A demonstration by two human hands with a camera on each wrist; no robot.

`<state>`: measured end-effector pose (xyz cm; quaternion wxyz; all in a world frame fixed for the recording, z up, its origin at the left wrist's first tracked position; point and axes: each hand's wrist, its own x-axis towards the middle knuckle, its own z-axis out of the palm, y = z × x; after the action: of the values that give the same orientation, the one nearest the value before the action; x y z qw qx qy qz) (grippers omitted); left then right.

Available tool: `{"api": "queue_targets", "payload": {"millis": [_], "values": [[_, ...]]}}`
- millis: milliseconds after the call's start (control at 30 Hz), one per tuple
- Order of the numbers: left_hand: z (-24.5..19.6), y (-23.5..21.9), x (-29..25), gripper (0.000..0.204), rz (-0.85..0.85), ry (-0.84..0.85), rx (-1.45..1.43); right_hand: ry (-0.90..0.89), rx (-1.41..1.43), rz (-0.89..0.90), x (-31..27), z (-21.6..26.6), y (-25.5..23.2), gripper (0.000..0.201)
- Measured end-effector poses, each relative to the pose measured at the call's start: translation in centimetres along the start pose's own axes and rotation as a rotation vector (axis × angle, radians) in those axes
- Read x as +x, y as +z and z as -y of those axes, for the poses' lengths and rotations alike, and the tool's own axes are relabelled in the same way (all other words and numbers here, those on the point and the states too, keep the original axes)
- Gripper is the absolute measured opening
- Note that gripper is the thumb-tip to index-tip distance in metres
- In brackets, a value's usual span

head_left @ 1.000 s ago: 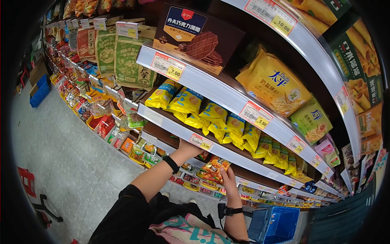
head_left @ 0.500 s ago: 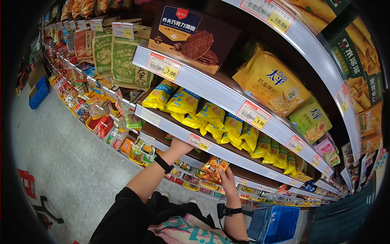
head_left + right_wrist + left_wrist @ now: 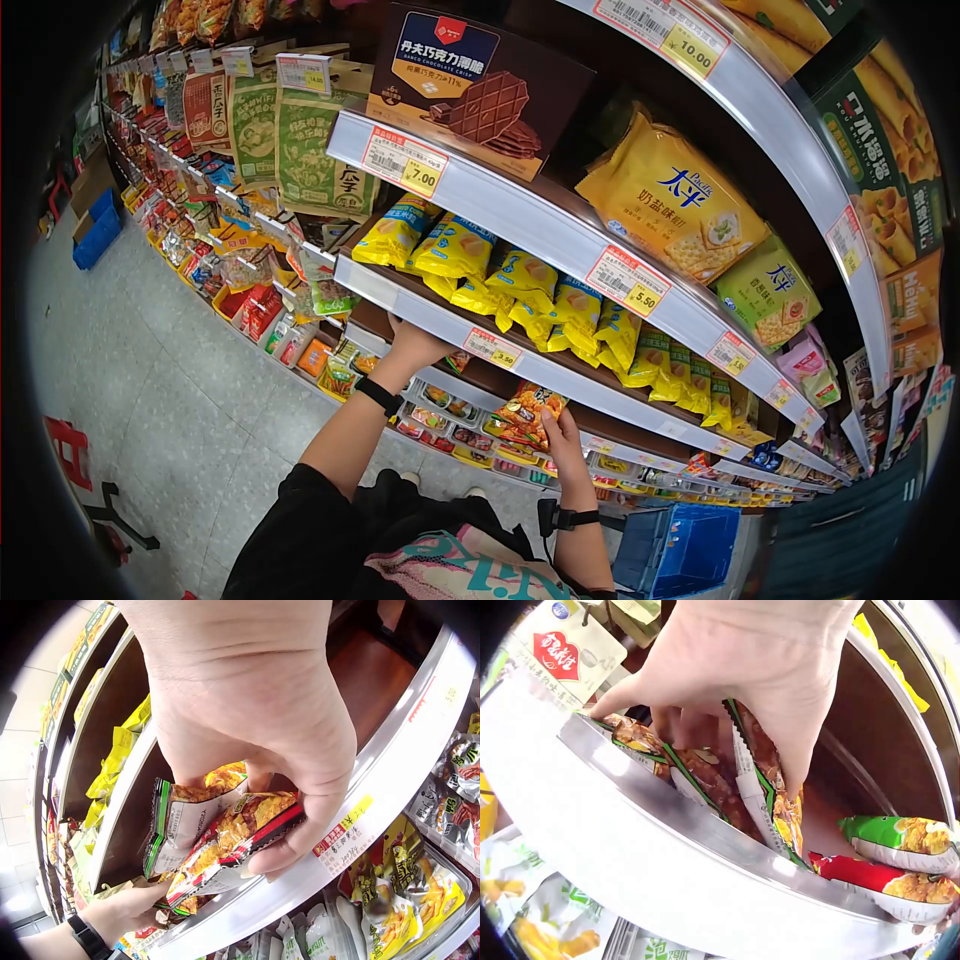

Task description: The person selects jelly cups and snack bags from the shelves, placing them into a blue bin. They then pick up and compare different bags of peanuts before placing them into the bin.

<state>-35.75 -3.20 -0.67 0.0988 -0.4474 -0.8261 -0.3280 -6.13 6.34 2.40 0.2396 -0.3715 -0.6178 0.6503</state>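
In the head view my left hand (image 3: 416, 348) reaches in at the left end of a low shelf. In the left wrist view its thumb and fingers straddle several brown snack packets (image 3: 709, 780) with green edges, standing behind the shelf lip (image 3: 667, 817). The thumb presses the right-hand packet, and some fingertips are hidden among the packets. Farther right on that shelf, my right hand (image 3: 567, 447) grips two snack packets. In the right wrist view these are a red packet (image 3: 225, 844) and a green-edged packet (image 3: 172, 817), side by side between thumb and fingers.
Above sits a shelf of yellow snack bags (image 3: 455, 250), with a chocolate crisp box (image 3: 470, 95) and yellow cracker pack (image 3: 680, 200) higher up. Below are bins of small packs (image 3: 475, 437). A blue crate (image 3: 690, 550) stands on the floor at lower right.
My left hand has moved left along the shelf and now shows more of itself from under the upper shelf edge. The right hand stays in place, holding its packets.
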Motion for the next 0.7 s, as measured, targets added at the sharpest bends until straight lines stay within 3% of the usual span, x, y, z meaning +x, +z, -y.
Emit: {"api": "queue_targets", "payload": {"millis": [367, 433, 700], "values": [[-0.1, -1.6, 0.5, 0.071, -0.003, 0.098, -0.041, -0.011, 0.017, 0.021, 0.2, -0.4, -0.2, 0.037], [0.6, -1.7, 1.1, 0.065, 0.125, 0.123, -0.155, -0.011, 0.020, 0.026, 0.2, -0.6, -0.3, 0.037], [4.1, -1.2, 2.5, 0.060, 0.287, 0.073, -0.154, -0.009, 0.014, 0.019, 0.3, -0.5, -0.3, 0.039]]}}
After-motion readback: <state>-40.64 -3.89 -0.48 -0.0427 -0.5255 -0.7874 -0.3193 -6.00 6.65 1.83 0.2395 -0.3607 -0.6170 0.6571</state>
